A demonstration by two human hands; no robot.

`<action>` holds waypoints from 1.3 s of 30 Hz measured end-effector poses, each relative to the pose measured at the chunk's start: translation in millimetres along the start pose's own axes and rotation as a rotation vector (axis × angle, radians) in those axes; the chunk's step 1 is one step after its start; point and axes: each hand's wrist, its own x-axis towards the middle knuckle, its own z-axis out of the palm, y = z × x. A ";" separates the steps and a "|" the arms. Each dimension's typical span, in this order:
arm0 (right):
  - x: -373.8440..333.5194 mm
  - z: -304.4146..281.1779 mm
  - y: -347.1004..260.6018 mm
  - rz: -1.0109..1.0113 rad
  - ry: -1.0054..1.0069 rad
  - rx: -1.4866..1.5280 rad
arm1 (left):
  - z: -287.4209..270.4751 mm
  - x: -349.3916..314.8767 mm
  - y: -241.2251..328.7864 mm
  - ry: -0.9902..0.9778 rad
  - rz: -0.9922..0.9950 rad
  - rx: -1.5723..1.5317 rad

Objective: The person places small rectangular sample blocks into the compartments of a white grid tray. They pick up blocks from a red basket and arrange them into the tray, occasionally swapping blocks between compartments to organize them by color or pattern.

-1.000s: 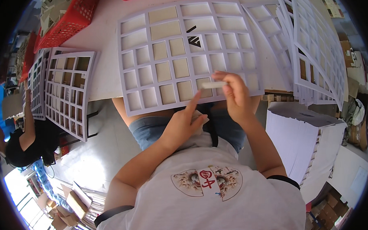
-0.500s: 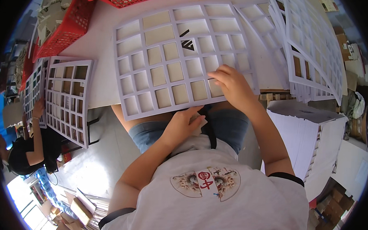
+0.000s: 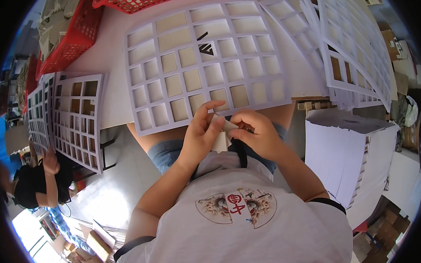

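Note:
A white grid frame [image 3: 267, 106] lies on the table, its near edge over my lap. Beige cardboard pieces [image 3: 239, 96] fill some of its cells, while others show white; a black printed mark [image 3: 205, 49] sits near the middle. Just off the near edge, my left hand [image 3: 197, 136] grips a small stack of cardboard squares [image 3: 221, 143], index finger raised. My right hand [image 3: 257, 132] meets it from the right, thumb and fingers closed on the top square of that stack. Whether this square is lifted free of the others, I cannot tell.
Red baskets [image 3: 79, 43] stand at the far left, one heaped with cardboard bits. More white frames [image 3: 357, 53] lean stacked at the right, above a large white box [image 3: 332, 154]. At the left, a co-worker's hand [image 3: 50, 162] is beside upright grid frames [image 3: 78, 122].
My right hand has drawn back from a near-row cell, now showing a cardboard square, to the stack. My left hand has turned up, exposing the stack. The co-worker's hand has moved lower.

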 end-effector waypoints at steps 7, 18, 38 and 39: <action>31.6 -68.1 -15.7 -0.208 0.376 -0.464 | -2.0 2.2 -19.9 -0.089 -0.279 0.001; 57.3 -95.3 5.8 -0.262 0.120 -0.641 | -8.2 1.9 -30.7 -0.222 -0.544 -0.457; -32.1 -32.0 6.2 0.040 0.293 0.026 | 5.2 -0.9 -29.9 -0.142 -0.475 -0.584; -25.3 -48.1 11.5 -0.074 0.433 0.006 | 4.6 -1.3 -21.9 -0.142 -0.450 -0.540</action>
